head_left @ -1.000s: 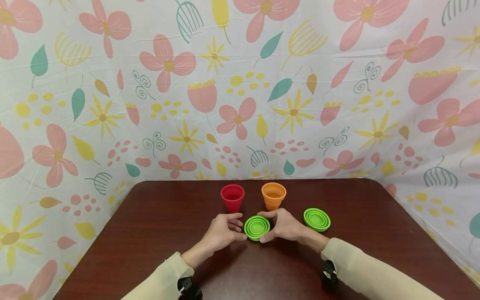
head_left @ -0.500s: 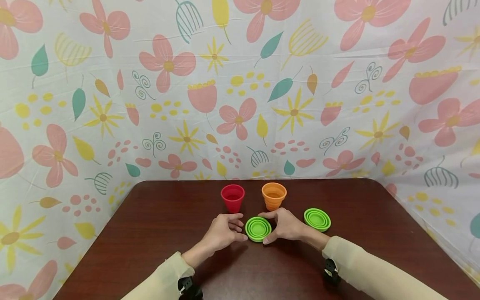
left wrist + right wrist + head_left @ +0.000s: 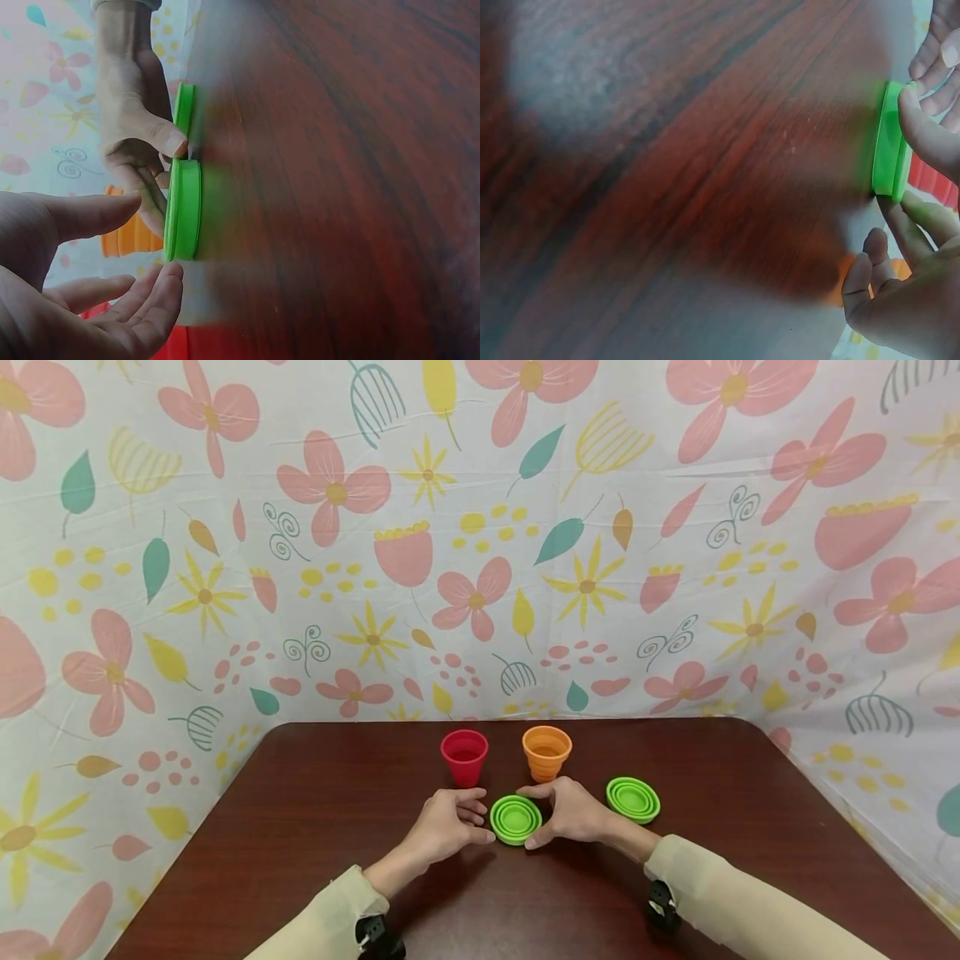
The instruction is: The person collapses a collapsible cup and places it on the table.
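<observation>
The tabletop [image 3: 322, 802] is dark reddish-brown with streaked grain. On its far side stand a red cup [image 3: 465, 758] and, right of it, an orange cup [image 3: 547, 753]. A low green cup [image 3: 633, 800] sits farther right; a second green cup [image 3: 516, 820], nearer, seems to rest flat.

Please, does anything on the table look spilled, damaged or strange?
Nothing looks spilled or damaged. The only mismatch: the near green cup and the right green cup are folded flat, while the red cup and orange cup stand tall.
</observation>
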`<state>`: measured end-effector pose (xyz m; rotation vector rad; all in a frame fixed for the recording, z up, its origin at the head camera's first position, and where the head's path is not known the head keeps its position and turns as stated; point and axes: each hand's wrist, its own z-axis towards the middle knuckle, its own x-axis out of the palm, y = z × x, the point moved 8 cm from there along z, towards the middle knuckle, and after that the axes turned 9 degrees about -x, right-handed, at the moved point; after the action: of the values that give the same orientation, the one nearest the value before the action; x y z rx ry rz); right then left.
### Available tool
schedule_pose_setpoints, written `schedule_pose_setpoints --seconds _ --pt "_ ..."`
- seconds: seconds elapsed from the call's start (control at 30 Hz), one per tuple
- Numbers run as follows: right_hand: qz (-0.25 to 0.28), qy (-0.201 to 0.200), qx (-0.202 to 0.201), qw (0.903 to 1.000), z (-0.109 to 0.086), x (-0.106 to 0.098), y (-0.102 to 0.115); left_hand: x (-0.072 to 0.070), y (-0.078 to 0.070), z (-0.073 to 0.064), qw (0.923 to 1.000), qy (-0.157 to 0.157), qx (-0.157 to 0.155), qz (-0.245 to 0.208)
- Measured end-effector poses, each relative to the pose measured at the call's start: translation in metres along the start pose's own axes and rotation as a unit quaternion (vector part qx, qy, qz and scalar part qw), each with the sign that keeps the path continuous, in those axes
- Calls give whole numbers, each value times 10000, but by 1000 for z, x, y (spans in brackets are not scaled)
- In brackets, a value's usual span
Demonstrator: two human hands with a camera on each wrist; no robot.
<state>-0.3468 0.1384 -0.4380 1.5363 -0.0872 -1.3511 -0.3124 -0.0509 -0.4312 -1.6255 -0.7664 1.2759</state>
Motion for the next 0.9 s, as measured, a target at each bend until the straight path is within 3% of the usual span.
schedule_pose_setpoints --seconds 0.33,0.57,0.9 --pt "-38 -90 47 9999 -9 1 3 1 -6 -4 10000 -14 75 -21" --pt "-122 -475 -73 9988 -22 -7 17 3 -12 -8 9998 -49 169 -61" --pt "671 -727 -363 9944 -44 1 49 15 -28 -27 9991 -32 423 2"
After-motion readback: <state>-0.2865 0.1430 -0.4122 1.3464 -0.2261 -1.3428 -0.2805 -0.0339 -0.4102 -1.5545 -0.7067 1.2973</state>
